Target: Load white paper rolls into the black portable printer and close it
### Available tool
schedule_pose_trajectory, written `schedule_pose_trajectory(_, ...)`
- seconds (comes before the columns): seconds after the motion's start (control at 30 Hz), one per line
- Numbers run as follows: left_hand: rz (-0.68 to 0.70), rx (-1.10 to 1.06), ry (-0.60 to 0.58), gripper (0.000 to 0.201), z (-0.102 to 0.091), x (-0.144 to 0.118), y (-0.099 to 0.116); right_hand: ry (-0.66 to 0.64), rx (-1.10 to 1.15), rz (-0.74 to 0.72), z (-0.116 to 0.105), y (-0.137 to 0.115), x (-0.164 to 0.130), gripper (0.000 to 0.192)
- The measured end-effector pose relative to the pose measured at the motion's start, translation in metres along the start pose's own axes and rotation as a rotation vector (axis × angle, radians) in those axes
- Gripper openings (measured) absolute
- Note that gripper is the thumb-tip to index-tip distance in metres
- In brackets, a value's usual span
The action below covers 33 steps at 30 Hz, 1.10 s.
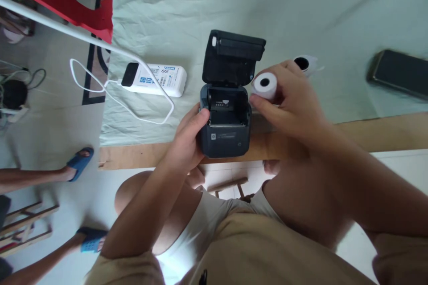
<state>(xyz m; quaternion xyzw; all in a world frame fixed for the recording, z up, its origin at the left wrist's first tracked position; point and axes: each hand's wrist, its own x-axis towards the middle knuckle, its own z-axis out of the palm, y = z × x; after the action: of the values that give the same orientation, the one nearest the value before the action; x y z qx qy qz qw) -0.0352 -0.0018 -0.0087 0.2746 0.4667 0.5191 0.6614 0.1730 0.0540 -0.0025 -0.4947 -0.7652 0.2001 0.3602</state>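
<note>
My left hand [187, 140] grips the left side of a small dark label printer [225, 138], thumb over its edge, at the front of the table. The printer's lid [230, 60] stands swung up and back, so its bare paper compartment shows. Just right of the lid, my right hand [290, 98] pinches a white paper roll [265, 84] with a dark core hole facing me. The roll is outside the compartment. Behind my right hand lies another white roll [305, 62] with a black core, partly hidden by the hand.
A white power bank [170, 80] with a white cable [133, 113] lies on the left of the green cloth [284, 4]. At the far right rests a dark phone-like slab [401, 73]. A red plastic piece [67, 2] juts in at upper left. Another person's slippered feet [80, 162] are on the floor.
</note>
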Motion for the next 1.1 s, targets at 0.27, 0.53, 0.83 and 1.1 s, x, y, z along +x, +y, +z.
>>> schedule_pose_trajectory(0.27, 0.005, -0.012, -0.009, 0.031, 0.002, 0.000, 0.000, -0.085, -0.235, -0.019, 0.006, 0.015, -0.005, 0.035)
schedule_pose_trajectory(0.53, -0.005, -0.028, -0.052, 0.033, 0.001, 0.001, 0.001, 0.187, -0.363, -0.177, -0.050, 0.009, -0.001, 0.036)
schedule_pose_trajectory(0.83, 0.026, -0.040, -0.011, 0.023, 0.000, 0.002, -0.002, -0.079, -0.407, -0.098, -0.039, 0.066, 0.013, 0.039)
schedule_pose_trajectory(1.1, -0.015, -0.010, -0.039, 0.031, 0.003, 0.001, 0.003, 0.314, -0.012, -0.051, -0.047, 0.007, 0.006, 0.045)
